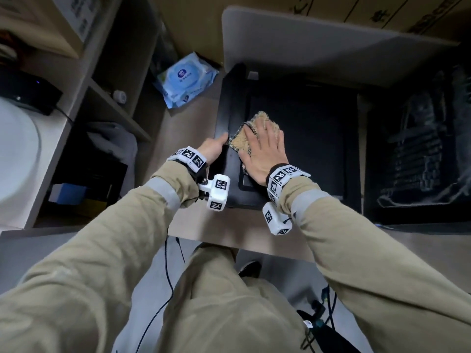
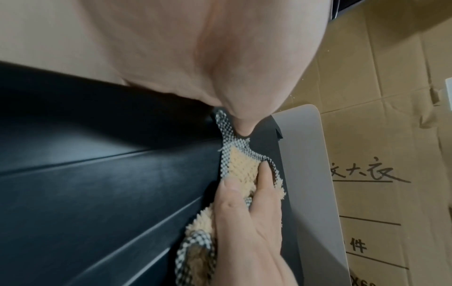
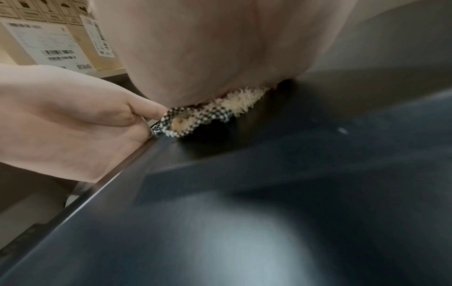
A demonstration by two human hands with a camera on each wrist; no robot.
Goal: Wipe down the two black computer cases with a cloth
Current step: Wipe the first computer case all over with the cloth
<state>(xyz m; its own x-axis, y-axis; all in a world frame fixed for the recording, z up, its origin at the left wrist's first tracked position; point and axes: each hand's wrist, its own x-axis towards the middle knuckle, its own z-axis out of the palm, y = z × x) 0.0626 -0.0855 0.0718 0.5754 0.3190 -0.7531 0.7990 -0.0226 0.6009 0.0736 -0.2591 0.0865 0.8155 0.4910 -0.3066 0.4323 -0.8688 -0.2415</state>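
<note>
A black computer case [image 1: 305, 149] lies flat on a low wooden platform, and a second black case [image 1: 418, 149] sits to its right. A tan shaggy cloth [image 1: 270, 121] with a black-and-white checked edge lies on the first case near its left side. My right hand [image 1: 265, 146] presses flat on the cloth with straight, spread fingers [image 2: 244, 203]. My left hand [image 1: 225, 140] is at the case's left edge [image 3: 137, 158], where its curled fingers [image 3: 156, 114] pinch the checked corner of the cloth [image 3: 176, 122]. The palm of my right hand hides much of the cloth.
A blue pack of wet wipes [image 1: 186, 80] lies on the floor behind the case's left side. A shelf unit [image 1: 107, 98] stands at the left. A grey panel [image 1: 305, 39] overhangs the cases, with cardboard boxes [image 2: 391, 135] behind. Cables [image 1: 165, 276] trail by my legs.
</note>
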